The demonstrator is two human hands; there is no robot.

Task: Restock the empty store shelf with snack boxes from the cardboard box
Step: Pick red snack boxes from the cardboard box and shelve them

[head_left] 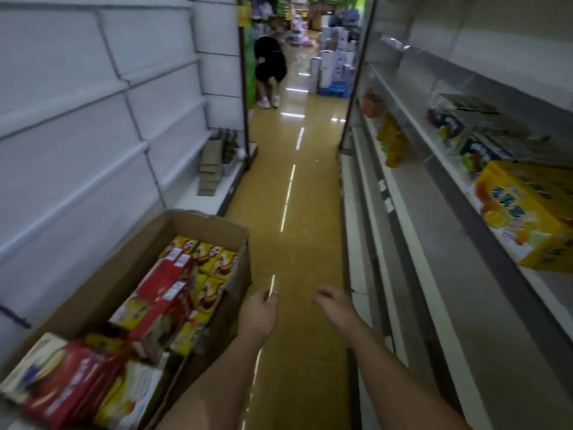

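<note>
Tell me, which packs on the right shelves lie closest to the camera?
The big yellow carton with orange fruit pictures, on the upper right shelf. The other yellow packs sit farther down the aisle, one shelf lower.

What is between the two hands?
Nothing but bare yellow floor, seen in the head view. The left hand and right hand hold nothing and stay apart.

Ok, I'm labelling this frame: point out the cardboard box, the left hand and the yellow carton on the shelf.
cardboard box [198, 220]: head view, far rim.
left hand [259, 315]: head view, back of hand.
yellow carton [527, 212]: head view, printed front.
</note>
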